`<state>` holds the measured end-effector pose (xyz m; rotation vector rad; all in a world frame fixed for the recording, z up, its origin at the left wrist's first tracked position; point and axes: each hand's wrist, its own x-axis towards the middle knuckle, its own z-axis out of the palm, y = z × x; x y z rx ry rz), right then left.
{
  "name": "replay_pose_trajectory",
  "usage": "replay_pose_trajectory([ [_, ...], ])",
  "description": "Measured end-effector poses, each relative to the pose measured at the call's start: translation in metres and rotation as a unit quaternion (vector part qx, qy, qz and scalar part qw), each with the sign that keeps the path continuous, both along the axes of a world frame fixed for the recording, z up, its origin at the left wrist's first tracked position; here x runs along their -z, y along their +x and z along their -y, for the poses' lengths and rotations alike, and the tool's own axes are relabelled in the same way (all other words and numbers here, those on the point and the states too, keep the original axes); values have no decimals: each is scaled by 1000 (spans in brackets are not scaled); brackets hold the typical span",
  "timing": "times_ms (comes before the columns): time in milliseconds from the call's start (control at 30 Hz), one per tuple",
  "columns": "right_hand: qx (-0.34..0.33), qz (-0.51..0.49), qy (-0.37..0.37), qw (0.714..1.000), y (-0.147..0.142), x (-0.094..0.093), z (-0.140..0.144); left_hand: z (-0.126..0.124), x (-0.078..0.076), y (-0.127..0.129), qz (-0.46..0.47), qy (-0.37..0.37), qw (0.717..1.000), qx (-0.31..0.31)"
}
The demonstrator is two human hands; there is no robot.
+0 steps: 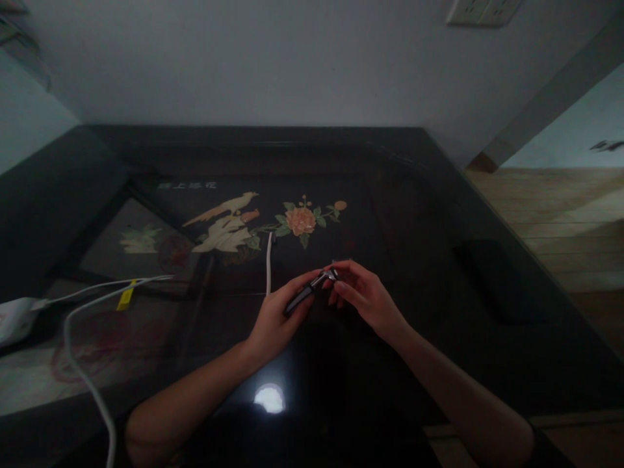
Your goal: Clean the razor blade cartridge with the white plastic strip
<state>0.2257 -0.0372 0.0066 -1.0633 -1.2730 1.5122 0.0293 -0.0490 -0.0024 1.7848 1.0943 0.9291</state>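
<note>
We see a glossy black lacquered tabletop [390, 214] with a smooth flower-and-bird inlay [253, 224], glare spot near us. The small tool [309, 291] in our hands: dark matt handle that looks like plastic, shiny metal tip. White cable [82, 370] looks like smooth plastic, with a yellow paper-like tag [126, 298]. Floor [560, 214] is matt wood planks. Wall [273, 65] is flat matt paint.

I see a slim dark tool [305, 296] with a shiny metal tip, tilted with the tip raised to the right. It sits above the glossy black table [414, 214], gripped at both ends.
</note>
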Motion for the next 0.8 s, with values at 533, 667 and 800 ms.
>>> replay_pose_trajectory([
  [533, -43, -1, 12, 999, 5, -6, 0, 1, 4, -2, 6, 34, 999, -26],
  [667, -43, 15, 29, 999, 6, -7, 0, 2, 4, -3, 13, 42, 999, -24],
  [800, -29, 25, 35, 999, 5, -8, 1, 2, 2, -3, 17, 46, 999, -20],
])
